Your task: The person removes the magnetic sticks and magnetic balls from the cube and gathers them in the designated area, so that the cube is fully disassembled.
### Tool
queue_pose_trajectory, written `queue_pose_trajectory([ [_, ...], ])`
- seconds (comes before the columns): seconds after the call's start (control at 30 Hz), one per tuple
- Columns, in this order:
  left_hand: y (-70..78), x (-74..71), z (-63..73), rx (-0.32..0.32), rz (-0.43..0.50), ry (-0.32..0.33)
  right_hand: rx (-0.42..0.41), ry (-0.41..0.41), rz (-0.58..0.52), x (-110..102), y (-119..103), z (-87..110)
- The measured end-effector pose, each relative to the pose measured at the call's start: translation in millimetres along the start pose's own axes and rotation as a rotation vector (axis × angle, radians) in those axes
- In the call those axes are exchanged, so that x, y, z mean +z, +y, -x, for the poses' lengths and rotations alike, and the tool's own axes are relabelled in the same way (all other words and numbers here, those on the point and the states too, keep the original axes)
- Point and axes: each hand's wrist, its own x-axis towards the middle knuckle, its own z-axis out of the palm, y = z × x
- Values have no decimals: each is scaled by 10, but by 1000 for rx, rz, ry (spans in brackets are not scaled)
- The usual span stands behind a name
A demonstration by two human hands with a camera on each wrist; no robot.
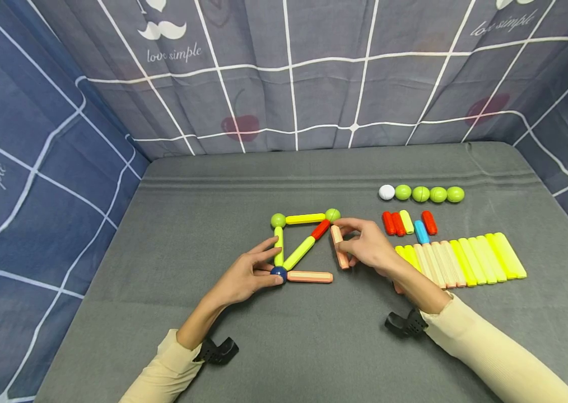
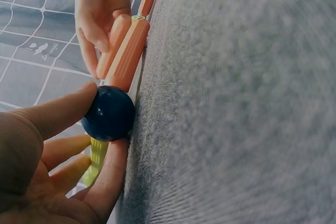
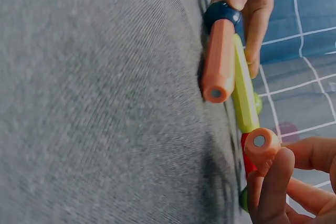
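Observation:
My left hand (image 1: pixel 243 275) pinches a dark blue ball (image 2: pixel 109 114) between thumb and fingers at the near corner of a flat stick-and-ball frame. From that ball an orange stick (image 1: pixel 310 277) points right, a yellow-green stick (image 1: pixel 278 246) runs up to a green ball (image 1: pixel 278 220), and a diagonal yellow-green stick (image 1: pixel 298 254) meets a short red stick (image 1: pixel 321 230). A second green ball (image 1: pixel 333 215) tops the diagonal, joined by a yellow stick (image 1: pixel 306 219). My right hand (image 1: pixel 368 246) grips another orange stick (image 1: pixel 338 246), whose end shows a metal disc in the right wrist view.
Right of the frame lies a row of yellow and orange sticks (image 1: pixel 480 260). Behind it are short red sticks (image 1: pixel 389 223), a blue stick (image 1: pixel 421 232), and a line of green balls (image 1: pixel 420 193) with a white ball (image 1: pixel 386 192). Patterned curtains (image 1: pixel 324 95) enclose the grey tabletop (image 1: pixel 203 196).

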Motion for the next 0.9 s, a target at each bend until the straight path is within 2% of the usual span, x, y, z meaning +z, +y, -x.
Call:
queue_pose_trajectory([
  [0.23, -36, 6, 5, -13, 0, 3, 6, -12, -12, -150, -8, 204],
  [0.37, -40, 9, 0, -14, 4, 2, -3, 5, -5, -315, 20, 373],
  [0.47, -32, 8, -8, -13, 2, 4, 3, 24, -45, -470, 50, 506],
  [0.63, -20, 5, -10, -9, -11, 9, -20, 107, -59, -762, 158, 718],
  [0.9, -33, 14, 7, -4, 4, 10, -54, 293, 30, -1346, 462, 1022],
])
